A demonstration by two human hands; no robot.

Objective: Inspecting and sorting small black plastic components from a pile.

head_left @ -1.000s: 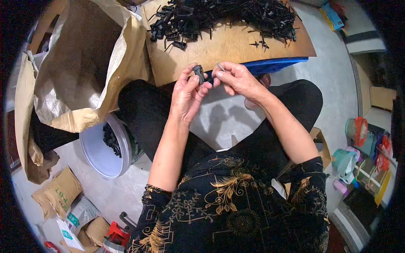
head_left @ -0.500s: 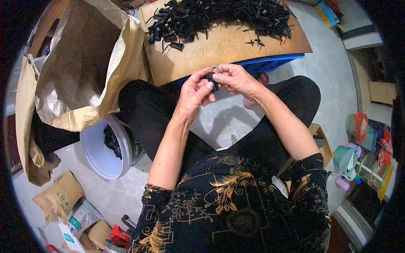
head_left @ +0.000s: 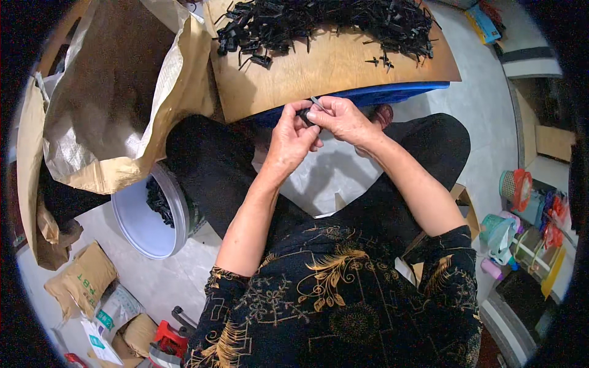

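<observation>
My left hand [head_left: 293,140] and my right hand [head_left: 346,121] meet at the near edge of a wooden board. Between the left thumb and fingers is a small black plastic part [head_left: 305,116], mostly covered by the fingers. The right hand pinches a thin grey strip [head_left: 316,103] that sticks up above the part; its kind is too small to make out. A large heap of similar black plastic parts [head_left: 331,24] lies across the far side of the board [head_left: 282,86]. A few loose pieces [head_left: 383,62] lie at the heap's near right.
Left of the board stands a large open brown sack [head_left: 101,175]. Below it, a white bucket [head_left: 138,236] holds black parts. Something blue [head_left: 374,96] supports the board. Brown packages [head_left: 83,276] lie at lower left, baskets and bags [head_left: 500,236] at right. My knees flank my hands.
Both hands stay together, while the black part has turned and is now more hidden behind my fingers. The whole view has shifted slightly.
</observation>
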